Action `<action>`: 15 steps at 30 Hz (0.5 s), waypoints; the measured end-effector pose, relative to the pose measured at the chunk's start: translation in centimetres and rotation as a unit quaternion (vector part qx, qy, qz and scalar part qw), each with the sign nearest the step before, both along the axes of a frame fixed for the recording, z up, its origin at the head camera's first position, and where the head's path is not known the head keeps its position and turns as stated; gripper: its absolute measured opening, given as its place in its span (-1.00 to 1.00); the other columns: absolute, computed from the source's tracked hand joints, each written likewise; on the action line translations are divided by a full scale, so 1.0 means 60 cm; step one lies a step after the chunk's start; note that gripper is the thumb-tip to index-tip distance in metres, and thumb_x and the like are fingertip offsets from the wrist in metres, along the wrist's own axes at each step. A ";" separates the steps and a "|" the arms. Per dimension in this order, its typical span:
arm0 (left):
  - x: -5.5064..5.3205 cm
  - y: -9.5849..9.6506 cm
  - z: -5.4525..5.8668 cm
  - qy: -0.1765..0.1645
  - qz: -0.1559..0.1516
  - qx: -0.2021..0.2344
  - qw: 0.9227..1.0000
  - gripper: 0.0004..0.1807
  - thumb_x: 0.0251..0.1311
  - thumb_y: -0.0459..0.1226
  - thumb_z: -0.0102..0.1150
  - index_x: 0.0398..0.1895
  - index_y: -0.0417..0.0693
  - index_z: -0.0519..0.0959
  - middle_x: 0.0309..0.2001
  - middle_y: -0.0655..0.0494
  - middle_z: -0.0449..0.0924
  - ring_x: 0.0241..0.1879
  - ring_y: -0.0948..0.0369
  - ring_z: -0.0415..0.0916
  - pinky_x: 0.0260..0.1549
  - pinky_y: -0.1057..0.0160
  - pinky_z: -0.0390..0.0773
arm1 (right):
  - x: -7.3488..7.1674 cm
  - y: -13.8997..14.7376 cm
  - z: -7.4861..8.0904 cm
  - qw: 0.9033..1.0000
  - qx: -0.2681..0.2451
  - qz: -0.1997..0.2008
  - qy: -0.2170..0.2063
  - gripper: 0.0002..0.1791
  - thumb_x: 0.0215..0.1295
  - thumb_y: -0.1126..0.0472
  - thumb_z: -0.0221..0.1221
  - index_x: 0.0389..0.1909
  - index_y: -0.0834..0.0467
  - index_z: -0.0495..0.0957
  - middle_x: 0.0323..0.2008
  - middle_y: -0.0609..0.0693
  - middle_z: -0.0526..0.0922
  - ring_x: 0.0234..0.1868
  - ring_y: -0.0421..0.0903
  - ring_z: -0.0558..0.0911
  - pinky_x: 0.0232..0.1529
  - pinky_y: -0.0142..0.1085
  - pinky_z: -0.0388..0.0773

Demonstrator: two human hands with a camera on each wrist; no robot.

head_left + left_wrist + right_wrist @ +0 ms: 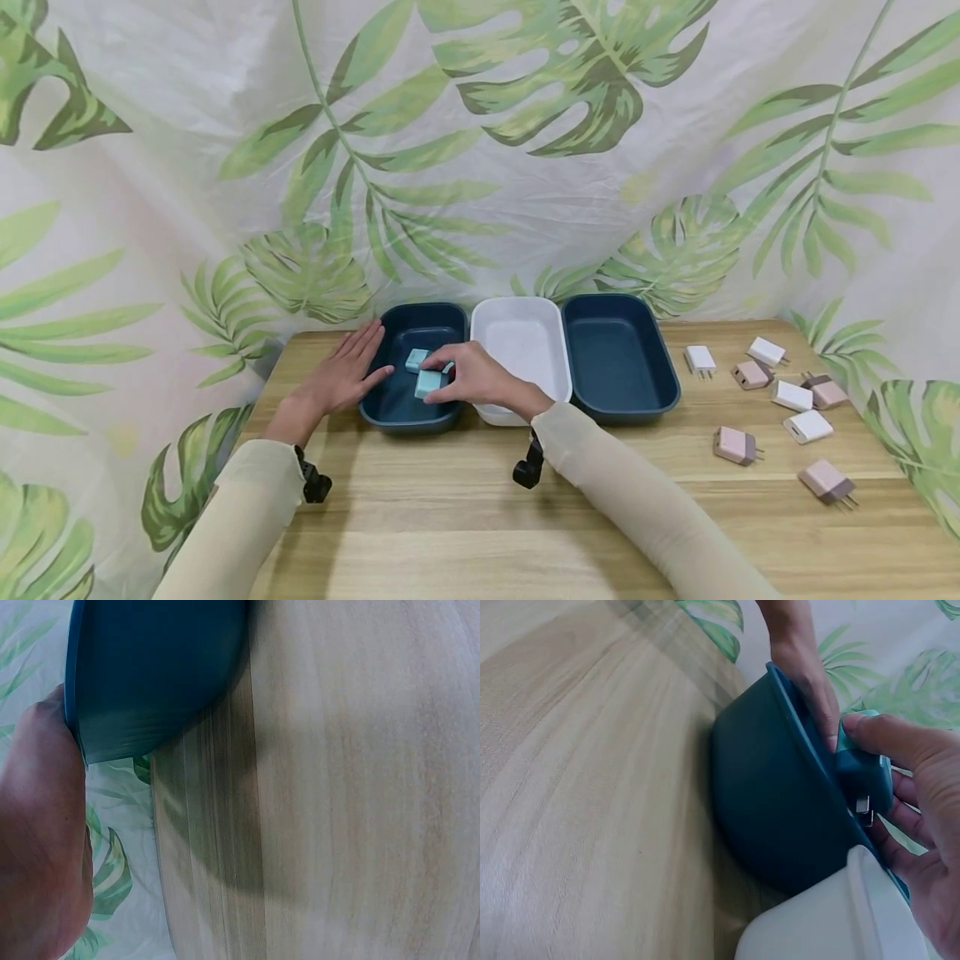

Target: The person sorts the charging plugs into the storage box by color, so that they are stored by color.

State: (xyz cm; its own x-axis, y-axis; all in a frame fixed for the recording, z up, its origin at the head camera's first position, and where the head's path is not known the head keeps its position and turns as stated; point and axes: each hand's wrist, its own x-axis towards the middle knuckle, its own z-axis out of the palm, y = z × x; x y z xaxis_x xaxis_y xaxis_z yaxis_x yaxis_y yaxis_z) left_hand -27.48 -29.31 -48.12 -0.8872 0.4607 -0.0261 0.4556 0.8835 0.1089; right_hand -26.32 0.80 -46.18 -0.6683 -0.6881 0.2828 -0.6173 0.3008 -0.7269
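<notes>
Risk of bumping far charger [416, 360] in left tray [411, 427] by lowering near charger [428, 385], pinched in right hand [482, 373], too close, left hand [345, 375] spread against tray.

Against the backdrop cloth [570, 225], three bins stood abreast on the table [420, 517]: left bin [411, 427], middle bin [521, 354], right bin [618, 358]. One charger [416, 360] lay inside the left bin; the right hand [483, 373] held a second charger [428, 384] over it, the left hand [345, 371] at its outer rim. Eight more chargers [792, 396] lay scattered rightmost.
</notes>
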 end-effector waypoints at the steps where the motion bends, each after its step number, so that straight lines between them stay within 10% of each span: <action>1: 0.000 0.000 0.000 0.000 0.000 0.000 1.000 -0.09 0.66 0.19 -0.25 0.73 -0.26 -0.14 0.73 -0.21 -0.26 0.71 -0.15 -0.28 0.62 -0.24 -0.17 | 0.000 -0.002 -0.001 1.000 0.003 0.001 0.004 -0.45 0.16 0.16 0.59 0.15 0.28 0.73 0.06 0.05 0.79 -0.11 -0.18 0.71 -0.11 -0.43 0.70; 15: 0.002 0.000 0.000 0.004 0.003 -0.006 1.000 -0.09 0.66 0.19 -0.26 0.72 -0.27 -0.14 0.73 -0.21 -0.25 0.71 -0.15 -0.27 0.62 -0.24 -0.13 | -0.009 -0.022 -0.011 0.996 0.065 -0.004 0.058 -0.44 0.16 0.08 0.59 0.12 0.28 0.75 -0.01 0.03 0.83 -0.10 -0.17 0.73 -0.06 -0.47 0.64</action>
State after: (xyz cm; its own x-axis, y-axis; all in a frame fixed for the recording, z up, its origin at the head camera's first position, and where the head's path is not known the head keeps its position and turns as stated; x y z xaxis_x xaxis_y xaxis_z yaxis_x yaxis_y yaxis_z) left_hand -27.36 -29.31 -48.15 -0.8897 0.4558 -0.0247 0.4518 0.8870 0.0956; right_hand -26.83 -0.49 -46.85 -0.6418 -0.7191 0.2665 -0.6920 0.3932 -0.6054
